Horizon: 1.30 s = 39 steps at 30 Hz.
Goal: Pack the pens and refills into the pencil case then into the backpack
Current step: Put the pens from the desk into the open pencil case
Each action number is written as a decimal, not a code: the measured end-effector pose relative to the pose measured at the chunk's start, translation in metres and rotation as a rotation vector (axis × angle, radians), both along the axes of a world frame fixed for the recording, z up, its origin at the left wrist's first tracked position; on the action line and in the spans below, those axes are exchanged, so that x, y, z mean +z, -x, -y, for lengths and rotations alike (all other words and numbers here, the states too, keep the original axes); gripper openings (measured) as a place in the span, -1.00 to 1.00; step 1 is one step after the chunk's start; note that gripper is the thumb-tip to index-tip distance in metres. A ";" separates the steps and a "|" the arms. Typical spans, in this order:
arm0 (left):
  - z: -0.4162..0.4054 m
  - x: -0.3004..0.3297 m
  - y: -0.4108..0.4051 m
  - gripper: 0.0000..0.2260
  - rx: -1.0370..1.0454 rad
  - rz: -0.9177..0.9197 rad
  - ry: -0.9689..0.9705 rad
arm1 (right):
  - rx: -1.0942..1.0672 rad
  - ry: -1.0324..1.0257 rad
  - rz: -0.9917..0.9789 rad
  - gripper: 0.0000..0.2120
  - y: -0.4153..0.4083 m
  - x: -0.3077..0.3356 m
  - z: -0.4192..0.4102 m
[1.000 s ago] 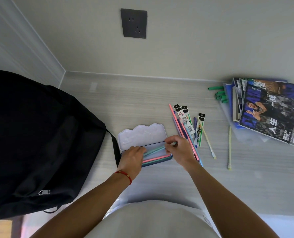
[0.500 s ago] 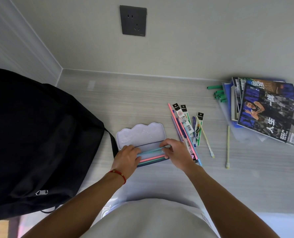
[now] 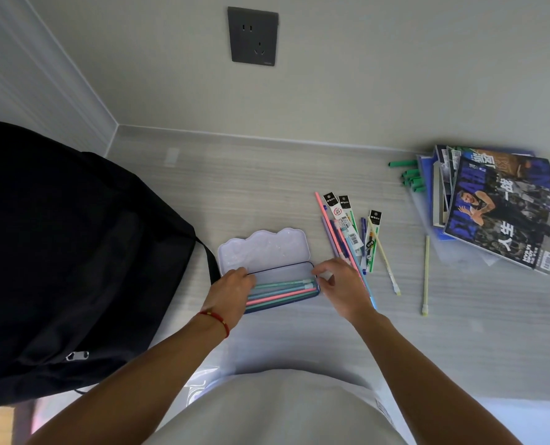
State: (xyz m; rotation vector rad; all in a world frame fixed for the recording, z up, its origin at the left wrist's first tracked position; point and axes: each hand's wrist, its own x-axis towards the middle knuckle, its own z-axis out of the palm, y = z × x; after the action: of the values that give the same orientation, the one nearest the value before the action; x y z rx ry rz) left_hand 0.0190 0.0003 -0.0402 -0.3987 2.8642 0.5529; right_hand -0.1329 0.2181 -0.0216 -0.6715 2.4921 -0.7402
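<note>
The open pencil case [image 3: 264,250] lies on the table in front of me, its pale lid flat behind the tray. Several teal and pink pens [image 3: 283,292] lie lengthwise in the tray. My left hand [image 3: 231,292] grips the case's left end and covers the pens' tips. My right hand [image 3: 342,289] hovers at the case's right end, fingers spread and nothing in them. A pile of loose pens and packaged refills [image 3: 347,239] lies just right of that hand. The black backpack [image 3: 74,268] stands at the left, its strap touching the case.
Two pale yellow pens [image 3: 386,258] [image 3: 426,274] lie apart further right. A stack of magazines [image 3: 498,207] sits at the far right with green pens [image 3: 410,179] beside it. A clear plastic bag [image 3: 203,380] is at the near edge. A wall socket [image 3: 252,36] is above.
My right hand laid the teal pen it held into the case and let it go. My left hand stayed on the case's left end.
</note>
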 end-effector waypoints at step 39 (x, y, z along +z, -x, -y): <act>-0.002 0.000 -0.003 -0.68 0.330 -0.103 -0.282 | 0.116 -0.621 0.017 -0.70 0.035 -0.001 -0.007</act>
State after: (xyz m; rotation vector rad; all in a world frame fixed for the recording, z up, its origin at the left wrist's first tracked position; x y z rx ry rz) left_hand 0.0221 0.0022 -0.0398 -0.8194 2.7691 1.0477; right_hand -0.1679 0.2251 -0.0221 -0.5587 2.4417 0.0833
